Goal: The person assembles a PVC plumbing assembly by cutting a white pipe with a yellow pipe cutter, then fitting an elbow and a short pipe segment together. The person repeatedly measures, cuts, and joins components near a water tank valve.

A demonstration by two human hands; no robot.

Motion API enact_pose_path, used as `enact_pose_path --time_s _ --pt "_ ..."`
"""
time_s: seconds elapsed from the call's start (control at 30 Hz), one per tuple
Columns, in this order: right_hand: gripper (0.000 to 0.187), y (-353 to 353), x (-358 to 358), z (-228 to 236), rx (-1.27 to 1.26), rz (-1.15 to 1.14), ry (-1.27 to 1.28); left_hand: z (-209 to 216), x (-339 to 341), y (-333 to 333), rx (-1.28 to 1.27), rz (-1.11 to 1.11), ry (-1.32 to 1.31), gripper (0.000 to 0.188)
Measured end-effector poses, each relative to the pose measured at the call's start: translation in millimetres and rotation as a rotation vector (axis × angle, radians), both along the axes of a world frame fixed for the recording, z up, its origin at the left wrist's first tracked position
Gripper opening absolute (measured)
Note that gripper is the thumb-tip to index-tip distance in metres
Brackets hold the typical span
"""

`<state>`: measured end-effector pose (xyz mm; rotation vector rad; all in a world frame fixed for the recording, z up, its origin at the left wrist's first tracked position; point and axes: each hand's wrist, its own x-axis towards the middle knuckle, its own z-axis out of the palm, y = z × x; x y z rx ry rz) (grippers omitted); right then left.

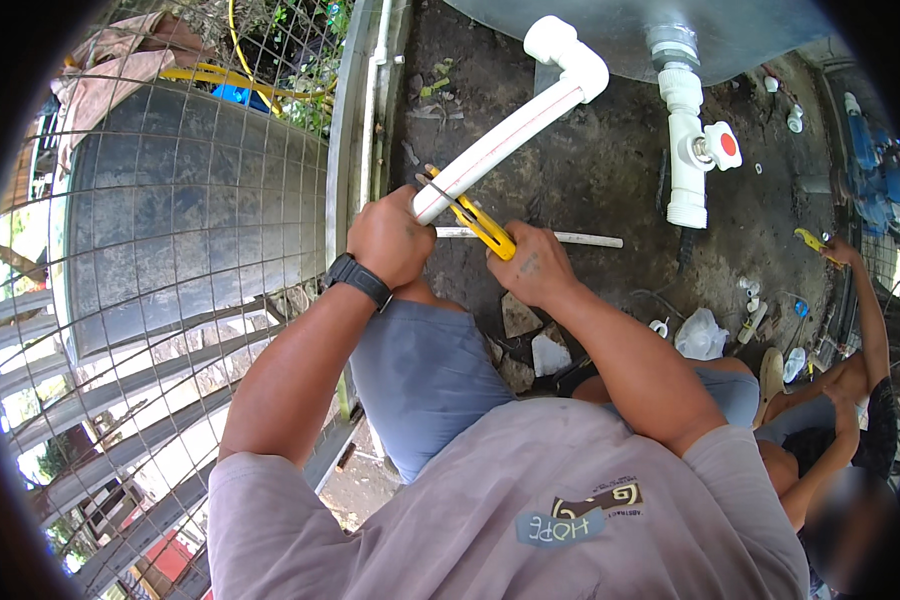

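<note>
My left hand (394, 238) is closed round the lower end of a white plastic pipe (500, 145) with a thin red line along it. The pipe slants up to the right, with white elbow fittings (582, 72) at its far end. In my right hand (536, 264) is a yellow-handled tool (485, 228) that looks like a small hacksaw. Its thin dark blade lies across the pipe, just above my left fist. My fingers hide part of its handle and the pipe's lower end.
A white valve (686, 150) with a red-centred knob hangs from a grey tank (630, 30). A thin white pipe (590, 240) lies on the dark ground. Wire mesh (200, 220) runs along the left. At right, a co-worker's hand (842, 252) holds something yellow, near scattered fittings and a plastic bag (702, 335).
</note>
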<state>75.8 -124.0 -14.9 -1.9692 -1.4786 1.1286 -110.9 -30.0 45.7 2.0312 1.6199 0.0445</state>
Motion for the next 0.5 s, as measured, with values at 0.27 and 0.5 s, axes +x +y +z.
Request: enact_pose_path --time_s 0.27,0.5 --pt "0.027 4 -1 -4 0.023 0.008 0.028 -3 -4 3 -0.002 -0.040 0.039 0.018" --pt "0.030 -1 5 -15 0.162 0.040 -0.002 -1 -4 1 -0.004 -0.067 -0.041 0.018"
